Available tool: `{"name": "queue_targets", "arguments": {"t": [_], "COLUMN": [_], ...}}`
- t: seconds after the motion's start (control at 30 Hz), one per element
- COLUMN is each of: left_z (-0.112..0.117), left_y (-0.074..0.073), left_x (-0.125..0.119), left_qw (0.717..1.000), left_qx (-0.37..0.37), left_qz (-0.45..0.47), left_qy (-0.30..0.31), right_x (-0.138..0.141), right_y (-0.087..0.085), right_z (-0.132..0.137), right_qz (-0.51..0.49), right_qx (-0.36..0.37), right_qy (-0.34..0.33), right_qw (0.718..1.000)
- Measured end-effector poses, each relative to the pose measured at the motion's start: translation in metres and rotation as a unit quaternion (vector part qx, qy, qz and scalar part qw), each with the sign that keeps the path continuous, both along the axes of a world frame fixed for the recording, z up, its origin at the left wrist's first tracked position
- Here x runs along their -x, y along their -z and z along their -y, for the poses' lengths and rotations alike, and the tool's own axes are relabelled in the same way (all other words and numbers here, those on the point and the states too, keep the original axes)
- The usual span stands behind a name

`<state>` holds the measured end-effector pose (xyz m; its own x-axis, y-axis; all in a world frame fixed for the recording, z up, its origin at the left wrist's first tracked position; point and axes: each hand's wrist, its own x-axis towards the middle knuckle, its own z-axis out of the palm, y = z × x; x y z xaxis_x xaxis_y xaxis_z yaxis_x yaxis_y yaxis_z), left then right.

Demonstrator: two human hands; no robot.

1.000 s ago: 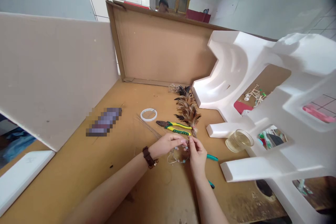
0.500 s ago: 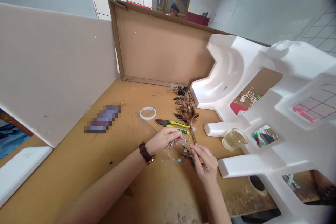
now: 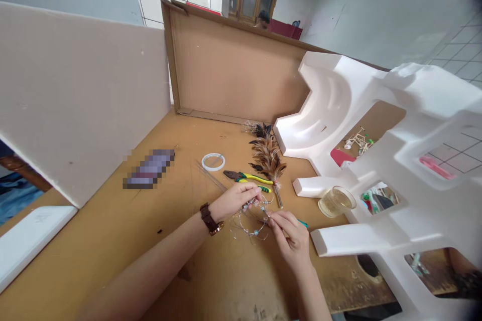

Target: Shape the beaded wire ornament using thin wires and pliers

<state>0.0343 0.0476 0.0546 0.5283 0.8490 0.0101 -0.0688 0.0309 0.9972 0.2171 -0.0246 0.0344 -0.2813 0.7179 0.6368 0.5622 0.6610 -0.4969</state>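
Note:
My left hand [image 3: 244, 198] is closed in a pinch on a thin beaded wire [image 3: 256, 232], which hangs in loops with pale blue and clear beads. My right hand [image 3: 291, 233] has its thumb and forefinger pressed together beside the beads; a small dark tip shows at the fingertips, too small to name. A teal end [image 3: 303, 223] of something sticks out behind that hand, the rest hidden. Just beyond my left hand lie pliers [image 3: 246, 177] with yellow-green handles. The bound stem of a brown feather bundle [image 3: 267, 153] points toward my right hand.
A white ring [image 3: 213, 154] and thin straight wires [image 3: 211, 176] lie left of the pliers. A glass of pale liquid [image 3: 336, 202] stands by white foam packing [image 3: 324, 241] on the right. A blurred-out flat object [image 3: 148, 169] lies left; cardboard [image 3: 237, 65] walls the back.
My right hand has moved slightly left, bringing its fingertips up to the beaded wire. The teal end now shows to the right of that hand. My left hand keeps its pinch.

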Motion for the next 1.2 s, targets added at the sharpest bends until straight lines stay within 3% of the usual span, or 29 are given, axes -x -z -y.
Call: {"name": "queue_targets", "arguments": {"t": [0.17,0.3,0.43,0.57,0.73,0.83,0.97,1.2], "left_z": [0.001,0.002,0.002,0.004,0.025,0.044,0.057,0.043], "left_y": [-0.002,-0.001,-0.002,-0.007,-0.029,-0.045,-0.051,-0.038], "left_x": [-0.001,-0.002,-0.002,-0.001,0.003,0.004,0.002,-0.001], "left_qw": [0.999,0.998,0.994,0.982,0.923,0.890,0.907,0.935], "left_qx": [-0.006,-0.022,-0.082,-0.159,-0.338,-0.398,-0.353,-0.259], "left_qz": [-0.031,-0.055,-0.069,-0.098,-0.172,-0.203,-0.229,-0.244], "left_qy": [0.006,0.014,0.012,0.004,-0.061,-0.096,-0.021,0.007], "right_x": [0.001,0.002,-0.002,-0.006,-0.006,-0.005,-0.004,0.005], "right_y": [0.001,-0.006,-0.016,-0.019,-0.022,-0.025,-0.027,-0.025], "right_z": [-0.004,-0.003,0.000,-0.001,-0.003,-0.003,-0.005,-0.011], "right_qz": [0.064,0.089,-0.021,-0.146,-0.166,-0.152,-0.132,-0.140], "right_qx": [0.005,0.055,0.163,0.247,0.280,0.284,0.287,0.322], "right_qy": [0.003,-0.010,-0.035,-0.032,-0.048,-0.052,-0.065,-0.061], "right_qw": [0.998,0.994,0.986,0.957,0.944,0.945,0.947,0.934]}}
